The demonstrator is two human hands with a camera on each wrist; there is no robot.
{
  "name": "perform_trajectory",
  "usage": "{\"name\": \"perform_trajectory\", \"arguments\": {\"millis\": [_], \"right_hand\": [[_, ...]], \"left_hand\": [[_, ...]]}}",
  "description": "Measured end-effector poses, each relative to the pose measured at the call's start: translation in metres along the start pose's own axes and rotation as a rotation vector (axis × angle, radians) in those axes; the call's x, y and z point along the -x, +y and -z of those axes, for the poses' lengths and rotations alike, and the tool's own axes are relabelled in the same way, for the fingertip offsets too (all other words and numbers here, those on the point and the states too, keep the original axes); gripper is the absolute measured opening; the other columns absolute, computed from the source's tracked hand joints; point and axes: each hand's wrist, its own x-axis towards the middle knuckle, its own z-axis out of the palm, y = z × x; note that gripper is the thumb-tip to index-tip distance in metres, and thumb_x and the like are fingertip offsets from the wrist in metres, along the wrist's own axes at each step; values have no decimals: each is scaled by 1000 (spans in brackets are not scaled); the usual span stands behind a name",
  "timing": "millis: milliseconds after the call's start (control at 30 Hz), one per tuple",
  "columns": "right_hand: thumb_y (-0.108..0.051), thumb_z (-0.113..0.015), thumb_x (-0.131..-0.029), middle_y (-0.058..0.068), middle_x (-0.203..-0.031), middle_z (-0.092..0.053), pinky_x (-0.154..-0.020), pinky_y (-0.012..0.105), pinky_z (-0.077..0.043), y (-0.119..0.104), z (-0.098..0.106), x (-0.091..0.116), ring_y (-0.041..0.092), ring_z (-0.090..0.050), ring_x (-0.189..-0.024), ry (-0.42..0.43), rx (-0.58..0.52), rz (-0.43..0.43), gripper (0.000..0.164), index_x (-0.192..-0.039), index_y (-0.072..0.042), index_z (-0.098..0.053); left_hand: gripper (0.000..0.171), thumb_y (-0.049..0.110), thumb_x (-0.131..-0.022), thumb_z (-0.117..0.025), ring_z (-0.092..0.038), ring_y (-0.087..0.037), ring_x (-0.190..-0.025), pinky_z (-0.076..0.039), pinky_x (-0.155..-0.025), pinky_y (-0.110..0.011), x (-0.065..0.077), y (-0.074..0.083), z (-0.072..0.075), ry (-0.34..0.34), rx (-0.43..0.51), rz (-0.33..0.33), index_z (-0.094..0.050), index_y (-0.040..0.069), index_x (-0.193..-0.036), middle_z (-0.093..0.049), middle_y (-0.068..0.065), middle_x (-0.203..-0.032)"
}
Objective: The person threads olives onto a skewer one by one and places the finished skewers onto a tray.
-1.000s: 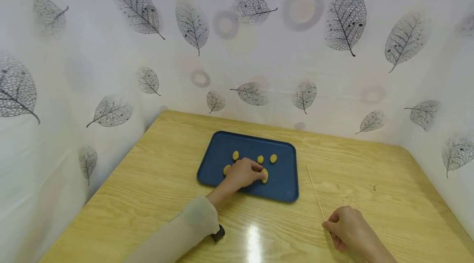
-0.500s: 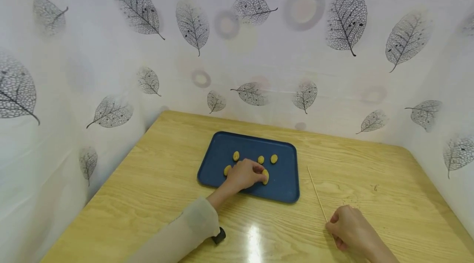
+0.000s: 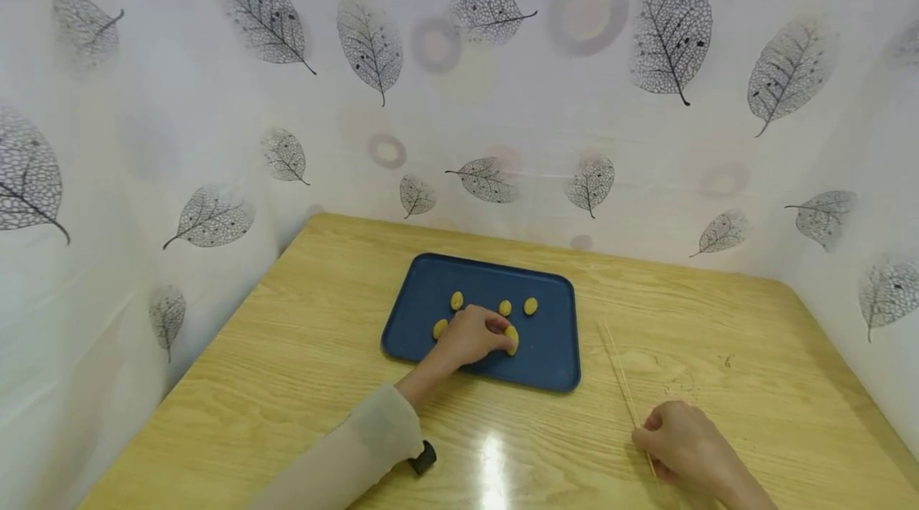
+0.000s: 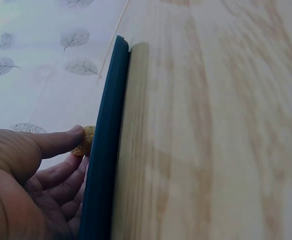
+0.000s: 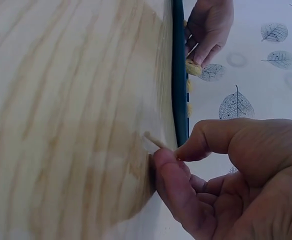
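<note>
left grip (image 3: 470,336) pinches yellow lump (image 3: 511,340) (tray (image 3: 547,354) beneath) — right grip (image 3: 682,444), stick (image 3: 625,386)

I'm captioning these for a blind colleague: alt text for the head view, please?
A left hand pinches a yellow oval piece at a blue tray, while the right hand holds a thin stick at the wooden table. Four similar pieces lie on the tray; a leaf-print backdrop stands behind.

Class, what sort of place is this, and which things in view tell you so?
Probably an indoor work corner, perhaps screened off; what lies beyond is out of view. A leaf-print backdrop runs along the back and both sides of a wood-grain table, which bears a blue tray.
</note>
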Motion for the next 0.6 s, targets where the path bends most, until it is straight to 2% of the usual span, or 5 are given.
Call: {"name": "perform_trajectory", "arguments": {"millis": [200, 333, 467, 600], "right_hand": [[-8, -62, -89, 3, -60, -58, -48, 22, -39, 2, 7, 0, 15, -49, -53, -9, -36, 44, 12, -77, -8, -61], [-3, -60, -88, 4, -67, -63, -47, 23, -49, 2, 13, 2, 17, -56, -57, -48, -197, 111, 2, -86, -3, -61], [3, -56, -91, 9, -74, -67, -54, 30, -61, 1, 15, 2, 21, -65, -62, -134, -403, 188, 4, -92, 4, -59], [3, -56, -97, 12, -81, -68, -61, 32, -64, 0, 17, 4, 20, -68, -68, -192, -521, 255, 7, -100, 10, -59]], "left_hand": [[42, 19, -90, -84, -71, -19, -98, -63, -83, -33, -1, -3, 9, -35, 271, 34, -72, 1, -126, -73, -7, -115], [51, 17, -94, -80, -70, -25, -109, -60, -96, -38, -2, -5, 12, -107, 492, 57, -62, -5, -136, -68, -14, -126], [46, 8, -99, -71, -69, -30, -114, -56, -104, -42, -2, -5, 15, -176, 733, 71, -55, -9, -139, -63, -20, -129], [32, 1, -102, -65, -70, -27, -110, -56, -103, -38, 1, -4, 20, -193, 909, 64, -58, -8, -132, -64, -19, -123]]}}
